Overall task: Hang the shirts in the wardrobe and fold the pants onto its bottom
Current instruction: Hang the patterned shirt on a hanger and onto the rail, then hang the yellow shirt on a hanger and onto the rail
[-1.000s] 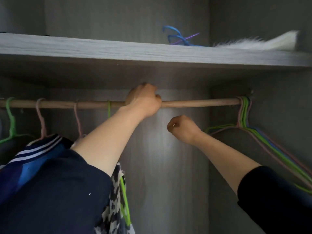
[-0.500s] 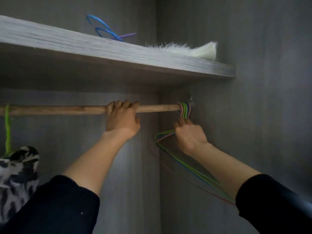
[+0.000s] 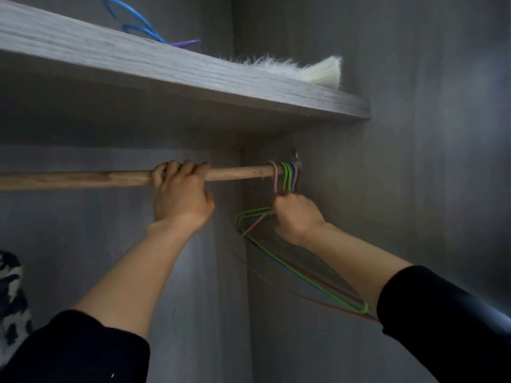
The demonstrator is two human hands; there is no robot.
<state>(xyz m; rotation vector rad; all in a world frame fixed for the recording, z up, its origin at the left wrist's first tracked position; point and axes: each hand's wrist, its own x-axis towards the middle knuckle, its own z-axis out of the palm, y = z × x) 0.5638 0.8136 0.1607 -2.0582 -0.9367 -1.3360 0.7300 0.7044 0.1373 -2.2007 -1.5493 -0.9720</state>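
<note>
Hangers (image 3: 286,176) bunched at the far end of the rail (image 3: 83,179), 3 o'clock of the left hand (image 3: 181,194) which is wrapped round the rail; right hand (image 3: 297,217) pinches their necks just below; risk: tangled wires come off together or snag and drop

The wardrobe (image 3: 331,139) is lined with grey wood-grain panels: a shadowed back wall (image 3: 69,244) and a right side wall (image 3: 428,189) that catches a soft sheen of light. A thick shelf (image 3: 193,76) of the same grain runs across the top to that side wall. Beneath it, a bare wooden rail (image 3: 69,179) ends at a small metal bracket (image 3: 296,156).
</note>
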